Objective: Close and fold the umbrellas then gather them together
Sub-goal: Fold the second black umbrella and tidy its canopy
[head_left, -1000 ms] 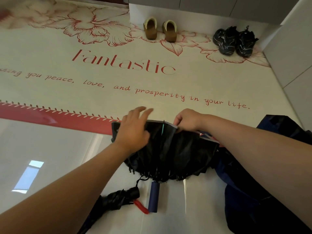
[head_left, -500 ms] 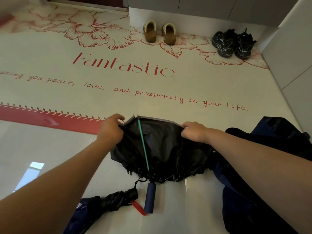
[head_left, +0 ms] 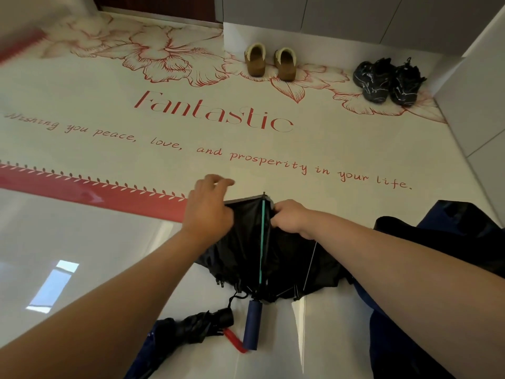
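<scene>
**Folding the black umbrella [head_left: 246, 255]**

It lies on the floor [head_left: 109, 255], long axis straight away from me, blue handle [head_left: 252, 324] nearest. My left hand [head_left: 207, 212] sits loose-fingered on its left side; my right hand [head_left: 289, 217] pinches cloth beside the teal rib [head_left: 262, 242].

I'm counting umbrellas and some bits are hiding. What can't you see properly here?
All in the head view:
- Blue umbrella: cut off by the right and bottom edges, partly behind the right arm.
- Folded umbrella: its far end is cut off by the bottom edge.
- Left hand: its back hides whether it grips the black umbrella.
- Mat, top left corner: blurred.
</scene>
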{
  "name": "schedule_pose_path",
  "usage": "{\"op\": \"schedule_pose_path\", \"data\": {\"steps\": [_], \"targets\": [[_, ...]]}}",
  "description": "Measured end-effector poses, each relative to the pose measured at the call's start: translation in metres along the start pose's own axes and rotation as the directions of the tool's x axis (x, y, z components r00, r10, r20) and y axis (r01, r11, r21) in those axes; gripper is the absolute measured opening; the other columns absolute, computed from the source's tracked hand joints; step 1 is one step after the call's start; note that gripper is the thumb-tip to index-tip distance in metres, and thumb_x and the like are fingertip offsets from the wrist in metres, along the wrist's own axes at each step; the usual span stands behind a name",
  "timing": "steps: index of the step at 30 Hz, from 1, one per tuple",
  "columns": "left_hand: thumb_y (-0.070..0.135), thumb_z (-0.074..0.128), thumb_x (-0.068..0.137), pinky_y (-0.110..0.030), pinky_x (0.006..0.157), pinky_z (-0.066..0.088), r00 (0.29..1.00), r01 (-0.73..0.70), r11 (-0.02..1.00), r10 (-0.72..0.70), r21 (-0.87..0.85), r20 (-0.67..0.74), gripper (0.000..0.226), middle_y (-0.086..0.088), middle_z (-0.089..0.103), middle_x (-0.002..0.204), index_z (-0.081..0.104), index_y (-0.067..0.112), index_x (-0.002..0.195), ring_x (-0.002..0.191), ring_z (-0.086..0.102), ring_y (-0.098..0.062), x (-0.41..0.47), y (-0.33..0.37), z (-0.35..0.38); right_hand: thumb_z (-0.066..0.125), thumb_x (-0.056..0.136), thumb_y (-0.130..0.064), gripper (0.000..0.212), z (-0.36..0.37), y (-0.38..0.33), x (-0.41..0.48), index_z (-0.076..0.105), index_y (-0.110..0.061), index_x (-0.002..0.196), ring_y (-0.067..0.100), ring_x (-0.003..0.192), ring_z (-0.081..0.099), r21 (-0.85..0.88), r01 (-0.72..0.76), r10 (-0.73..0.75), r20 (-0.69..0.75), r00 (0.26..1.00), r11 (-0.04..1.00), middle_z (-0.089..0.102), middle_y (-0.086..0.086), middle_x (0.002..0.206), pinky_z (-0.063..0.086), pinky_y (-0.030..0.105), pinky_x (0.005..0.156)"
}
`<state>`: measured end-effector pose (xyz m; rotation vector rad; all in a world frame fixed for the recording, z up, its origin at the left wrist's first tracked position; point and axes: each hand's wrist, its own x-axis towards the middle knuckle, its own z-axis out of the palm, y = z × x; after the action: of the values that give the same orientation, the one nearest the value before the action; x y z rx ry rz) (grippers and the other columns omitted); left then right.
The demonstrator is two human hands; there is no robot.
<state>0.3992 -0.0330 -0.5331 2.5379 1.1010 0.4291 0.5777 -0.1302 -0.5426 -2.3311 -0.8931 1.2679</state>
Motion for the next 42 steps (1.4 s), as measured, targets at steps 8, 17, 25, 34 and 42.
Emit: {"op": "schedule_pose_path", "data": {"steps": [8,17,25,34,42], "targets": [[0.062,0.077,0.063,-0.045,0.104,0.045,0.954,0.202,0.945,-0.129,-0.259,0.27,0.1,-0.003,0.035,0.138,0.026,0.037,0.146,0.127,0.043,-0.026,0.001,0.011,-0.01,0.068,0.093,-0.012,0.013,-0.015,-0.045,-0.01,0.075,-0.015,0.103,0.026,0.093,0.072,0.32,0.15,-0.17,0.035,0.985,0.936,0.076,0.01,0.099,0.058,0.038,0.088],[0.01,0.068,0.08,-0.034,0.07,0.052,0.946,0.309,0.862,-0.234,-0.402,0.225,0.057,0.006,0.059,0.088,0.041,0.019,0.128,0.086,0.064,-0.025,-0.001,-0.005,-0.02,0.065,0.092,-0.009,0.034,0.001,-0.073,-0.013,0.069,-0.022,0.124,0.023,0.112,0.066,0.3,0.266,-0.29,0.037,0.956,0.916,0.071,0.002,0.118,0.051,0.034,0.099],[0.007,0.063,0.078,-0.041,0.081,0.051,0.804,0.587,0.741,-0.581,-0.326,0.128,0.051,-0.017,0.063,0.11,0.045,0.008,0.125,0.103,0.061,-0.038,-0.013,-0.079,-0.036,0.07,0.081,-0.027,0.076,-0.028,-0.012,-0.009,0.041,-0.027,0.151,0.029,0.137,0.042,-0.394,0.013,0.033,0.11,0.993,0.919,0.045,0.007,0.149,0.039,0.042,0.111],[0.014,0.081,0.067,-0.05,0.112,0.032,0.96,0.263,0.946,-0.276,0.191,0.042,0.118,-0.017,0.017,0.156,0.004,0.017,0.156,0.143,0.022,-0.038,-0.017,-0.056,-0.037,0.077,0.082,-0.009,0.014,-0.001,-0.065,-0.008,0.073,-0.006,0.095,0.028,0.093,0.066,-0.348,0.337,-0.337,0.062,0.94,0.875,0.071,0.014,0.097,0.051,0.033,0.081],[0.057,0.064,0.077,-0.035,0.092,0.04,0.97,0.074,0.996,-0.061,-0.048,0.237,0.077,0.009,0.065,0.095,0.031,0.029,0.141,0.093,0.06,-0.019,-0.011,-0.019,-0.032,0.082,0.076,-0.011,0.01,0.032,-0.108,-0.022,0.072,-0.011,0.081,0.014,0.073,0.061,-0.052,0.449,-0.45,-0.008,0.893,0.892,0.066,0.0,0.077,0.053,0.033,0.072]]}}
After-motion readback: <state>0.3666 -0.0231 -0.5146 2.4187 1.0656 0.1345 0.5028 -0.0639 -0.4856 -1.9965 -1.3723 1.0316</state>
